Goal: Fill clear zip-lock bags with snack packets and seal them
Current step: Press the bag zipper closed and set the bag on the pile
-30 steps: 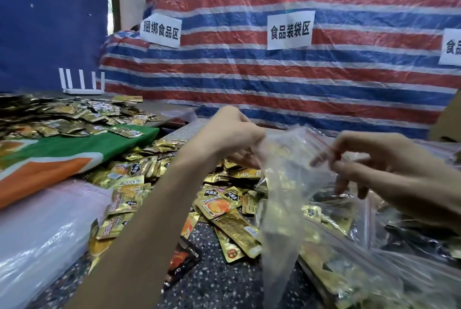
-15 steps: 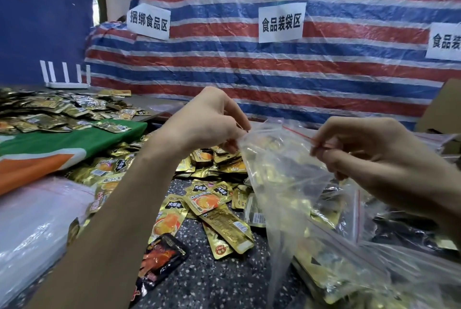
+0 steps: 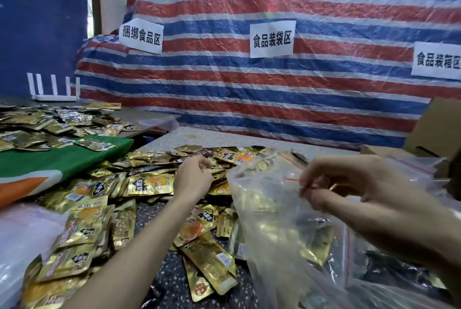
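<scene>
A person's right hand (image 3: 349,191) pinches the rim of a clear zip-lock bag (image 3: 264,211) between thumb and forefinger, its grip closed on the film close to the red zip strip (image 3: 291,179). The bag rises crumpled from the surface (image 3: 169,283) at the right of the frame, just beside a heap of gold snack packets (image 3: 149,184). Gold shows through the film, though it cannot be told whether those packets lie inside the bag or behind it.

The left hand (image 3: 193,179) reaches over the heap, apart from the bag, with its fingers curled down above the packets. It cannot be told whether its grip holds a packet.

The heap spreads across the dark speckled surface from the lower left to the bag. A second scatter of packets (image 3: 37,129) lies on a green and orange cloth (image 3: 62,159) at the left, and a sheet of clear plastic (image 3: 22,233) sits at the lower left edge. More clear bags with red strips (image 3: 411,166) lie beyond the right hand, near a cardboard box (image 3: 439,129).

Behind it all hangs a red, white and blue striped tarp (image 3: 274,99) carrying three white paper signs (image 3: 272,39) printed in black Chinese characters. A white device with upright prongs (image 3: 53,89) stands at the far left in front of a blue wall (image 3: 37,21).
</scene>
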`<state>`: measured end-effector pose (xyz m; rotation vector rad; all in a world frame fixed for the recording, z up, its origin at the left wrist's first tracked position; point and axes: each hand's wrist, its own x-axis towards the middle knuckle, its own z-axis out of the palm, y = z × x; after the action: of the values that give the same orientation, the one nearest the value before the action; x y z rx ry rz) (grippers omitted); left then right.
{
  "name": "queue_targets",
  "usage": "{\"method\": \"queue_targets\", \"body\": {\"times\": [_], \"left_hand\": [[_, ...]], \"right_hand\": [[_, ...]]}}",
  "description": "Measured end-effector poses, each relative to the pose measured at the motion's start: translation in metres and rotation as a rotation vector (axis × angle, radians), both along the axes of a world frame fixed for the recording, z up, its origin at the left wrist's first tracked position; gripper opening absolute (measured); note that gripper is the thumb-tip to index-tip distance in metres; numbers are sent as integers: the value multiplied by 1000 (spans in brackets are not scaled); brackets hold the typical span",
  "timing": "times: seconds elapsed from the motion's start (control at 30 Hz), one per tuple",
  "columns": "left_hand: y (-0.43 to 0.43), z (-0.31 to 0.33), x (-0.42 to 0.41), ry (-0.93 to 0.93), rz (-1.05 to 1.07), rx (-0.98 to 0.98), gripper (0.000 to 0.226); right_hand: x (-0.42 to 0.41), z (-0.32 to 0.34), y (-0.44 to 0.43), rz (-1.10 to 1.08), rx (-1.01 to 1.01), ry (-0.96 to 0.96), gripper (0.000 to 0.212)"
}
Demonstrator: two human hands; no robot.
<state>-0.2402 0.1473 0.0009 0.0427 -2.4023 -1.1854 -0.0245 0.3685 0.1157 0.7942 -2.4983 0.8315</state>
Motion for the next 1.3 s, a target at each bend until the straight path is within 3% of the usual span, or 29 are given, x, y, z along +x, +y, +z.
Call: {"method": "queue_targets", "body": {"times": [0.1, 0.17, 0.37, 0.5, 0.77, 1.03, 1.3], "left_hand": [[10, -15, -22, -87, 50, -362, 47], [13, -20, -33, -114, 20, -395, 58], [22, -25, -48, -103, -36, -178, 17], [16, -20, -43, 36, 74, -79, 23], [-9, 22, 10, 343, 253, 262, 17], [-30, 95, 78, 391, 8, 607, 13], [-36, 148, 151, 708, -6, 557, 5]], "right_hand": [[1, 4, 0, 16, 10, -40, 10], [2, 6, 1, 26, 15, -76, 9], [1, 9, -1, 39, 59, -122, 13], [3, 7, -2, 24, 57, -135, 6], [7, 7, -7, -3, 70, -177, 11], [15, 9, -12, 9, 69, -192, 15], [17, 7, -19, 21, 70, -187, 8]]}}
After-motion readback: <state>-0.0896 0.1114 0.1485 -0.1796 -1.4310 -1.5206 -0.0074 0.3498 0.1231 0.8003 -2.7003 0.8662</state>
